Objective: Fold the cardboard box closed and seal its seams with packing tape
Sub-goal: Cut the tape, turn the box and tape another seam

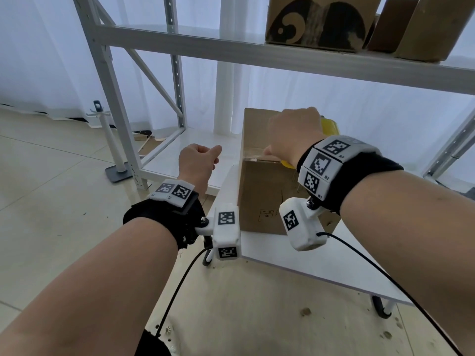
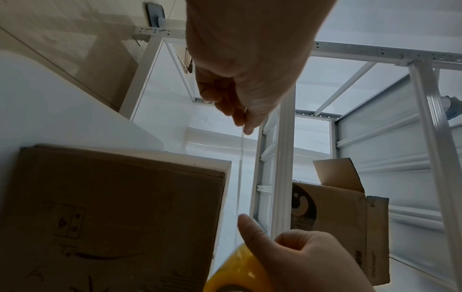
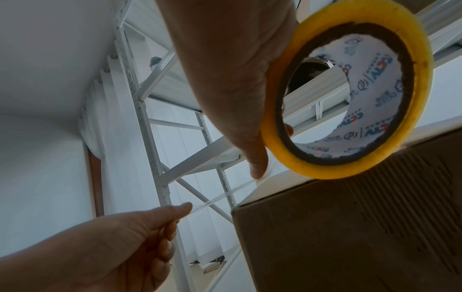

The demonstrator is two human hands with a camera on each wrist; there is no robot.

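A closed brown cardboard box (image 1: 264,191) stands on a white table (image 1: 308,255). My right hand (image 1: 291,136) is over the box top and grips a yellow roll of packing tape (image 1: 330,124), with its thumb pointing down toward the box's upper left edge. In the right wrist view the tape roll (image 3: 422,65) sits against the box (image 3: 350,227). A clear tape strip (image 1: 241,155) runs left off the box to my left hand (image 1: 216,153), which pinches its free end in the air. The left wrist view shows this pinch and the tape strip (image 2: 240,168) stretched taut.
A white metal shelf rack (image 1: 231,47) stands behind the table, with several cardboard boxes (image 1: 318,21) on its upper shelf. A white post on a grey base (image 1: 113,152) stands on the tiled floor at left. Black cables (image 1: 385,276) hang from both wrist cameras.
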